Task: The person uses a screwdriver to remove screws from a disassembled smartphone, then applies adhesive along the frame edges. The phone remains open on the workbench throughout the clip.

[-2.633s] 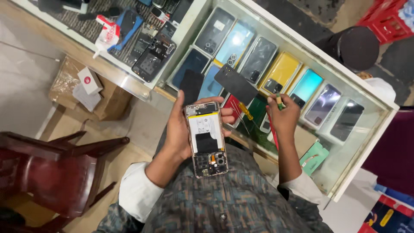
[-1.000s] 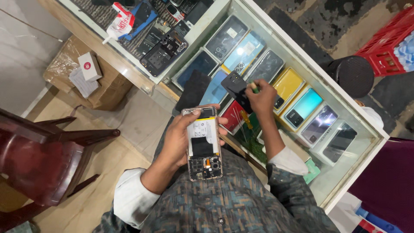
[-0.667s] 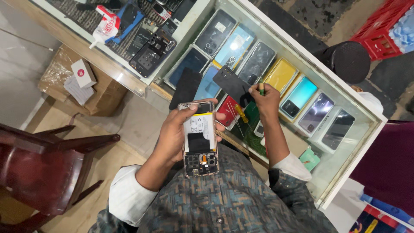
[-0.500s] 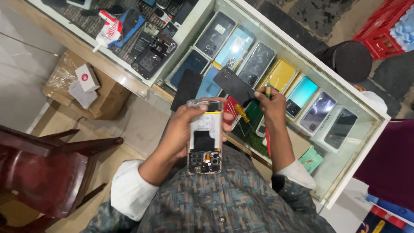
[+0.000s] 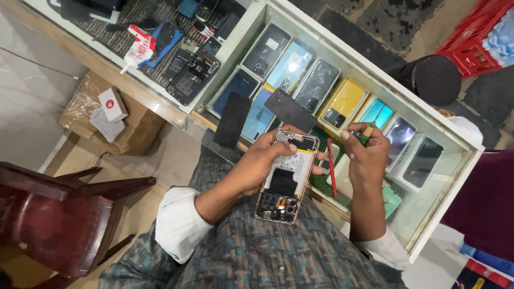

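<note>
**Opened phone held over a glass display counter**

The left hand [image 5: 257, 168] is wrapped around an opened smartphone with its back cover off [image 5: 286, 176], fingers closed along its left edge and thumb across the upper part, so that the white battery area, the black patch below it and the circuit board at the lower end face the camera. The phone is held in the air above the person's lap, just in front of the glass-topped display counter [image 5: 455, 160].

The right hand [image 5: 367, 155] is closed on a small green-handled tool [image 5: 365, 134], pinched between thumb and fingertips just beside the phone's upper right corner. A thin red stick [image 5: 332, 174] lies on the glass between the two hands. A flat black rectangular back panel [image 5: 290, 109] rests on the glass just above the phone, over the rows of boxed phones [image 5: 342, 101] inside the counter. A dark red wooden chair [image 5: 59, 219] stands to the left.
</note>
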Action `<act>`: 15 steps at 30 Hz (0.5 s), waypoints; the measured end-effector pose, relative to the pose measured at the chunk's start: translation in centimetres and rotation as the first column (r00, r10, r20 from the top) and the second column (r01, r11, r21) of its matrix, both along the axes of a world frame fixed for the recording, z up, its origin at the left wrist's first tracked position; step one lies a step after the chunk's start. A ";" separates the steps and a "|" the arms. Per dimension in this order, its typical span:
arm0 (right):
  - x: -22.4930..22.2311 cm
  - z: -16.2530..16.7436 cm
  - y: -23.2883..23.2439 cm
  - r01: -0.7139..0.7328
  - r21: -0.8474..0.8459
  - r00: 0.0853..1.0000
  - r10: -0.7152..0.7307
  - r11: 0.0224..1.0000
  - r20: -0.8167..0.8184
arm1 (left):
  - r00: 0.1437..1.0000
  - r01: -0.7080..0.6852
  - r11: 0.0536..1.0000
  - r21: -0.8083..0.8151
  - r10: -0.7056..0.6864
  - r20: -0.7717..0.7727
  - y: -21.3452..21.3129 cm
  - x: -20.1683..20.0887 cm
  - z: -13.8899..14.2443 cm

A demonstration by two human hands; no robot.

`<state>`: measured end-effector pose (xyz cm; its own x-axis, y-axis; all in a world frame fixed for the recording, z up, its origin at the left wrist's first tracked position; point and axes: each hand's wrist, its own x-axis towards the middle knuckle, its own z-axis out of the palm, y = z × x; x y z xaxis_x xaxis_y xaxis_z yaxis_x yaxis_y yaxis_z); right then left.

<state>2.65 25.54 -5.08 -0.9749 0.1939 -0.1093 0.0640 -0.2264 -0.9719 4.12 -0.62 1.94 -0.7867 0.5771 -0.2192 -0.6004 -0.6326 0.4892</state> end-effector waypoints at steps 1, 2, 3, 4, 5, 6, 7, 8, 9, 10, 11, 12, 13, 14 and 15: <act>0.4 0.8 -0.3 -0.003 -0.010 1.000 0.003 1.000 -0.017 | 0.999 -0.022 0.998 -0.063 0.020 -0.031 0.1 0.1 0.0; 0.7 1.5 -0.8 -0.031 0.008 0.997 0.031 0.999 -0.067 | 0.997 -0.045 0.991 -0.126 0.037 -0.064 0.1 0.1 -0.1; 1.0 2.3 -1.3 -0.057 0.028 0.991 0.060 0.998 -0.117 | 0.991 -0.102 0.985 -0.141 0.089 -0.095 0.2 0.3 -0.1; 1.4 3.1 -1.8 -0.084 0.049 0.982 0.091 0.995 -0.165 | 0.982 -0.159 0.975 -0.154 0.140 -0.127 0.4 0.4 -0.1; 1.7 3.9 -2.4 -0.110 0.092 0.975 0.126 0.990 -0.185 | 0.968 -0.217 0.962 -0.166 0.190 -0.161 0.3 0.5 -0.1; 2.0 4.7 -3.0 -0.135 0.135 0.966 0.161 0.982 -0.204 | 0.953 -0.248 0.945 -0.215 0.198 -0.228 0.3 0.5 -0.2; 2.3 5.4 -3.6 -0.157 0.180 0.955 0.196 0.971 -0.221 | 0.934 -0.280 0.925 -0.258 0.201 -0.294 0.3 0.5 -0.3; 2.4 6.0 -4.2 -0.165 0.187 0.956 0.203 0.968 -0.209 | 0.912 -0.314 0.901 -0.299 0.199 -0.358 0.3 0.5 -0.4; 2.7 6.5 -4.9 -0.174 0.193 0.958 0.212 0.966 -0.195 | 0.874 -0.351 0.862 -0.367 0.160 -0.459 0.2 0.5 -0.6; 2.8 7.0 -5.4 -0.184 0.200 0.959 0.221 0.962 -0.179 | 0.828 -0.392 0.815 -0.426 0.111 -0.550 0.1 0.3 -0.7; 2.9 7.5 -5.9 -0.175 0.258 0.959 0.224 0.950 -0.173 | 0.774 -0.439 0.763 -0.474 0.053 -0.631 0.0 0.2 -0.9; 3.0 7.9 -6.3 -0.167 0.315 0.959 0.227 0.934 -0.166 | 0.768 -0.439 0.770 -0.463 0.054 -0.639 0.0 0.1 -0.9; 3.1 8.3 -6.7 -0.159 0.369 0.960 0.230 0.916 -0.157 | 0.763 -0.438 0.776 -0.453 0.055 -0.644 -0.1 0.1 -0.9; 3.2 8.7 -6.9 -0.136 0.436 0.959 0.229 0.890 -0.167 | 0.759 -0.436 0.783 -0.444 0.056 -0.648 -0.1 0.0 -0.9; 3.1 9.0 -7.2 -0.108 0.498 0.957 0.226 0.860 -0.183 | 0.783 -0.412 0.782 -0.468 0.040 -0.621 -0.2 0.0 -0.8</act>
